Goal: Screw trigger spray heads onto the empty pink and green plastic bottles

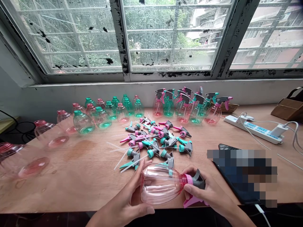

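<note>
A clear pink spray bottle [161, 184] lies on its side in the air near the table's front edge, its base to the left. My left hand [129, 197] cups the base end, thumb below and fingers behind it. At the neck, my right hand [205, 192] grips the pink collar and grey trigger sprayer [198, 179], whose pink trigger points down. The sprayer sits on the bottle's mouth; how tightly, I cannot tell. Just beyond the bottle lies a heap of loose trigger sprayers [153, 146] in pink, teal and grey with thin clear tubes.
Pink and green bottles without sprayers [84, 123] stand at the left and back. Bottles with sprayers [184, 108] stand at the back middle. To the right are a power strip [254, 128] with cables, a dark phone or tablet [233, 176] and a brown bag [290, 105].
</note>
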Available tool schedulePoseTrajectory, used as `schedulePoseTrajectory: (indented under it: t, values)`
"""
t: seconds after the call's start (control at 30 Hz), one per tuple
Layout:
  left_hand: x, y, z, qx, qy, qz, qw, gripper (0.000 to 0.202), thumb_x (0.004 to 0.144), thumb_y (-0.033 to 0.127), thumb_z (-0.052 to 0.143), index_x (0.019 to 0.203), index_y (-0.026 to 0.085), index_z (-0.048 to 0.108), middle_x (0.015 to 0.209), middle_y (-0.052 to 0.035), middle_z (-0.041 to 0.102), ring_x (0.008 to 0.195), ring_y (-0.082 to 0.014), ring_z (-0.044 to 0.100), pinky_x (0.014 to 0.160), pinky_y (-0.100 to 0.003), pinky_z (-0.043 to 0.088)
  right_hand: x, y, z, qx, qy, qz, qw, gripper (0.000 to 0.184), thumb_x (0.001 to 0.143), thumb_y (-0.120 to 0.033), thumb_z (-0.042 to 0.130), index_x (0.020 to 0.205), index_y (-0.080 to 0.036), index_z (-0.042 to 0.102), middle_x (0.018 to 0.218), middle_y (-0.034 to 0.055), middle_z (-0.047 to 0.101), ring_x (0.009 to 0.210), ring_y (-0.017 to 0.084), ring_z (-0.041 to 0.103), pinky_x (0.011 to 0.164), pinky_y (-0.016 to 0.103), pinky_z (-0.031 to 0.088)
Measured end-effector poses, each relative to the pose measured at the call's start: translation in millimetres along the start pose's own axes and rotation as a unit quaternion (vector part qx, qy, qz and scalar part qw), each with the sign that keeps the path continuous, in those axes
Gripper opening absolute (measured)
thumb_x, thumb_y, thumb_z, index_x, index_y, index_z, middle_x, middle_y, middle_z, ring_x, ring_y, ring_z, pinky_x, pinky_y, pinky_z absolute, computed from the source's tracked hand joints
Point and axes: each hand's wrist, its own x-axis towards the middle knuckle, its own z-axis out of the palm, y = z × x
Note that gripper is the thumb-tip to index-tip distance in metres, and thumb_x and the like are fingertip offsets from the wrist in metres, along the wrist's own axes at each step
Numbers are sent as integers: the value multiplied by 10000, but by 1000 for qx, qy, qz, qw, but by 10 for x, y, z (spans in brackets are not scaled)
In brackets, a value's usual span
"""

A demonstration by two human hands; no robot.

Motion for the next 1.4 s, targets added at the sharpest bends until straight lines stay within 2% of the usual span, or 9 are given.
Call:
schedulePoseTrajectory:
  t: [0.2, 0.43, 0.53, 0.67, 0.83, 0.97, 1.1, 1.27, 1.4]
  values:
    - [-27, -2, 19, 39, 16, 32, 999, 914, 1006, 351, 620, 1612, 487, -50, 1758, 71, -76, 1620, -300, -29, 1308, -513, 40, -9, -12, 10, 16, -7, 11, 1000, 340, 804, -485, 833, 940, -192, 726, 752, 1, 697, 673, 191, 616, 640, 283, 496]
    - [-13, 6, 11, 14, 10, -4, 1000, 1043, 939, 399, 717, 1632, 386, -62, 1765, -28, -12, 1615, -348, 42, 1299, -558, 88, -2, 12, 1, 16, -5, 1, 1000, 328, 805, -462, 844, 946, -193, 721, 760, -4, 702, 685, 190, 627, 651, 281, 497]
    - [-15, 10, 12, 25, 15, 12, 999, 1003, 968, 382, 681, 1624, 409, -77, 1766, -16, -18, 1617, -335, 33, 1303, -537, 65, -3, 15, 5, 41, -19, 11, 999, 330, 819, -468, 838, 937, -192, 699, 716, -16, 699, 640, 172, 621, 602, 257, 473]
    - [-29, 31, 28, 18, 8, 32, 999, 889, 1032, 361, 573, 1596, 486, -103, 1765, 24, -46, 1616, -319, 77, 1298, -515, 159, -3, 13, 7, 44, -24, 19, 999, 347, 827, -481, 831, 931, -187, 680, 698, -10, 704, 634, 173, 631, 589, 254, 478]
    - [-12, 49, 28, -2, 9, -6, 1000, 1029, 931, 368, 734, 1634, 417, -16, 1767, -13, 14, 1617, -331, 33, 1302, -530, 116, 1, 3, -3, 10, -17, 8, 1000, 343, 817, -492, 830, 931, -197, 699, 718, -10, 701, 649, 186, 645, 623, 273, 516]
    - [-8, 28, 22, 21, 14, 3, 1000, 1005, 960, 385, 694, 1628, 417, -57, 1767, -12, 9, 1618, -331, 25, 1303, -540, 64, -1, -5, -2, 15, -18, 15, 1000, 350, 815, -510, 826, 916, -201, 695, 702, -11, 705, 627, 186, 647, 601, 264, 512]
    - [-12, -7, 24, 11, 8, 27, 1000, 902, 1026, 381, 583, 1606, 458, -103, 1768, -7, -8, 1608, -336, 131, 1293, -537, 162, -3, 12, -2, 34, -29, 21, 999, 351, 829, -511, 815, 918, -201, 674, 692, -8, 718, 617, 186, 652, 579, 259, 495]
    - [7, 11, 24, -7, 3, 1, 1000, 1054, 934, 366, 734, 1625, 431, -58, 1767, -31, 12, 1605, -343, 144, 1296, -553, 132, 3, 24, -1, 34, -22, 9, 999, 344, 820, -479, 839, 943, -190, 698, 691, -13, 710, 636, 178, 637, 607, 264, 493]
    - [2, 17, 23, 4, 8, -3, 1000, 1005, 936, 389, 725, 1637, 420, 7, 1767, -8, 10, 1616, -332, 76, 1304, -535, 99, 1, 1, 6, 52, -28, 19, 998, 344, 824, -487, 838, 926, -196, 687, 692, -18, 716, 624, 172, 649, 596, 249, 496]
